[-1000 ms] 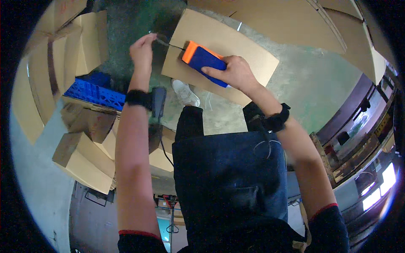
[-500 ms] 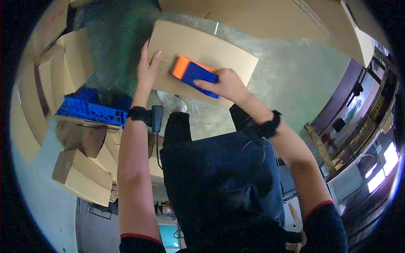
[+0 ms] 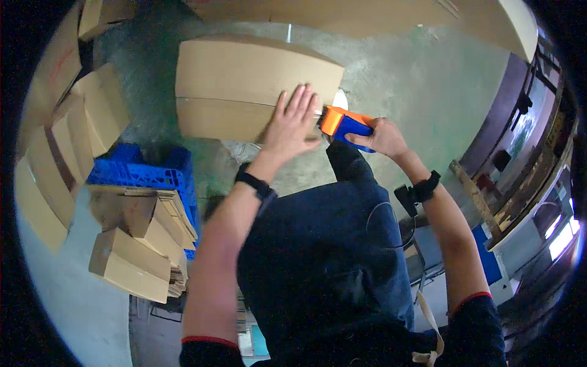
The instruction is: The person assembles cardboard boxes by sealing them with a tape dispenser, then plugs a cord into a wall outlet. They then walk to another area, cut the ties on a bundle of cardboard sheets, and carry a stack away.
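Observation:
A closed brown cardboard box (image 3: 238,70) lies in front of me, a seam running lengthwise between its top flaps. My left hand (image 3: 292,125) rests flat on its right part, fingers stretched out over the seam. Gripped in my right hand (image 3: 385,137) is an orange and blue tape dispenser (image 3: 347,125). Its orange head is at the box's right edge, just beside my left fingers. Whether tape is stuck to the box there I cannot make out.
To the left stand open cardboard boxes (image 3: 101,110) and a blue plastic pallet (image 3: 137,174), with flattened cardboard (image 3: 177,214) stacked nearby. A large cardboard sheet (image 3: 342,18) spans the far side. A wooden frame (image 3: 483,199) stands at the right.
My right hand has carried the tape dispenser from above the box to its right edge. My left hand has gone from the box's left edge to its right part. The box appears farther left.

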Demonstrator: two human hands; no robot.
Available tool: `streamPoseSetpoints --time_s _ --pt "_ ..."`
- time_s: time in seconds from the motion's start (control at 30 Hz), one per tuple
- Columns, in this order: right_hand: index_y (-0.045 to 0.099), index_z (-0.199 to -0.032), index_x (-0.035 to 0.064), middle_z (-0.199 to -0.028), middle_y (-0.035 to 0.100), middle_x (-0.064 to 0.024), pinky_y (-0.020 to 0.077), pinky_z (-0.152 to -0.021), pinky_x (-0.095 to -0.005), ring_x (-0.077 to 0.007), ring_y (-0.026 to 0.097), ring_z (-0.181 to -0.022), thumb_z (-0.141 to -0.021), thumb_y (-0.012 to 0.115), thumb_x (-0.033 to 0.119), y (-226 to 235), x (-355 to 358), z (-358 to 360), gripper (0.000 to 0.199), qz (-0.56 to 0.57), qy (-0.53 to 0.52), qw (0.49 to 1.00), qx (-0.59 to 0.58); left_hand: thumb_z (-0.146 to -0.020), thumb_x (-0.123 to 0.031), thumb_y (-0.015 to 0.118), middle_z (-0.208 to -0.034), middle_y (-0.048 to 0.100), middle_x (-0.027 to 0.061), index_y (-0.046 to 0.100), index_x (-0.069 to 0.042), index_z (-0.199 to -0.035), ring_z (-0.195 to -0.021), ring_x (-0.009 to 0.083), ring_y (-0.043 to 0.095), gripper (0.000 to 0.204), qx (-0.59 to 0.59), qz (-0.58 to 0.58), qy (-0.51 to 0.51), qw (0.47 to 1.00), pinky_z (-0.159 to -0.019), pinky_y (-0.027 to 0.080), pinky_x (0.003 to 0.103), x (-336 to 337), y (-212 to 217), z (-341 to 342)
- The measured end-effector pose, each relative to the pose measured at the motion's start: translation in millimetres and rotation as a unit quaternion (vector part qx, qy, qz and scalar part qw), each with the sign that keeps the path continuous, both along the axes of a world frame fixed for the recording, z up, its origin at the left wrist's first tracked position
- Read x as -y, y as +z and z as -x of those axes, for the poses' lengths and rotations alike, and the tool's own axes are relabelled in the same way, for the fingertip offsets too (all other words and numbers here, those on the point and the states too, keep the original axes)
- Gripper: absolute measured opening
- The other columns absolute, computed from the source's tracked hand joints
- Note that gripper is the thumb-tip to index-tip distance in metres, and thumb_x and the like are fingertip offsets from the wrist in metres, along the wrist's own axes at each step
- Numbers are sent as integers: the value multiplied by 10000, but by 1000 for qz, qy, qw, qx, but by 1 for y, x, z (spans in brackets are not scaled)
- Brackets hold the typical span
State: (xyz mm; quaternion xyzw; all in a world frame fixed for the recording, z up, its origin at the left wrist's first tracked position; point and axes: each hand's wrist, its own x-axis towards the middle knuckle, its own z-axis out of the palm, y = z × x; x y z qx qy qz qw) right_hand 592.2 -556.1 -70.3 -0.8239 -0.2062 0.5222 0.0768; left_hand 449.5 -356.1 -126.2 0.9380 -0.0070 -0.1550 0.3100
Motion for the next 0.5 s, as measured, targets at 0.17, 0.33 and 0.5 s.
streamPoseSetpoints --time_s 0.17,0.33,0.5 --pt "638 -1102 69 -715 651 -166 500 -684 -376 -296 655 -712 -674 647 621 -21 54 -14 698 13 -47 992 -114 -625 -537 727 -1513 175 114 244 -40 -1426 -1401 305 138 1059 -29 -98 53 993 -1101 116 560 21 2 -15" --pt "674 -1030 69 -768 669 -181 506 -684 -421 -323 663 -731 -677 578 709 -54 61 11 737 104 -26 994 -35 -745 -369 608 -1465 327 49 450 -90 -1341 -1402 274 152 676 61 -235 -243 939 -1133 71 495 31 -1 -21" --pt "690 -927 64 -856 683 -163 519 -717 -396 -315 667 -822 -738 531 703 -90 -22 49 685 208 48 975 65 -844 -281 486 -1418 419 53 646 -107 -1152 -1398 264 176 388 -42 -308 -436 844 -1152 19 442 36 21 -49"
